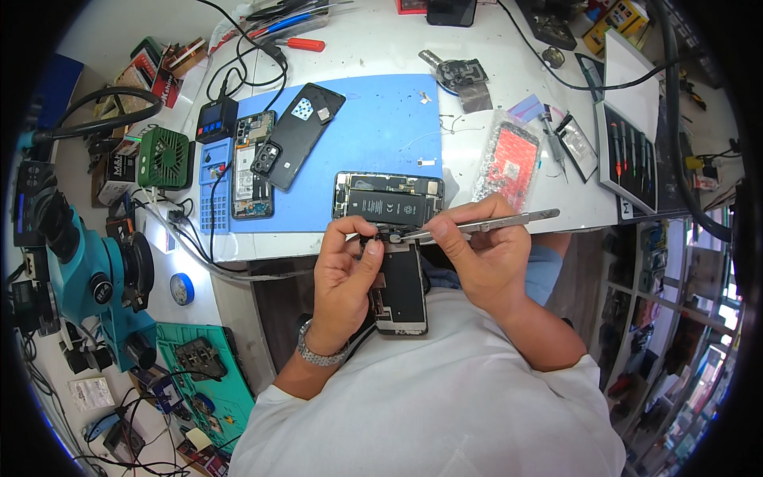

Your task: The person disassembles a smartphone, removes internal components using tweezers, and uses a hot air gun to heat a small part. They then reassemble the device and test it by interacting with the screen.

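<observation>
My left hand (347, 266) pinches the upper end of a detached phone screen (401, 290), whose dark back faces up above my lap. In my right hand (489, 254) is a pair of metal tweezers (509, 222), with the tips at small dark parts along the screen's upper edge. What exactly the tips touch is too small to make out. Just beyond my hands, an opened phone body (388, 197) with a black battery lies at the front of a blue mat (373, 119). My fingers partly cover its near edge.
Left on the mat are another opened phone (254, 171) and a dark back cover (300, 133). A bubble-wrapped red item (510, 163) and a screwdriver case (632, 155) lie right. A teal microscope (91, 262) stands left; a green fan (164, 157) sits behind it.
</observation>
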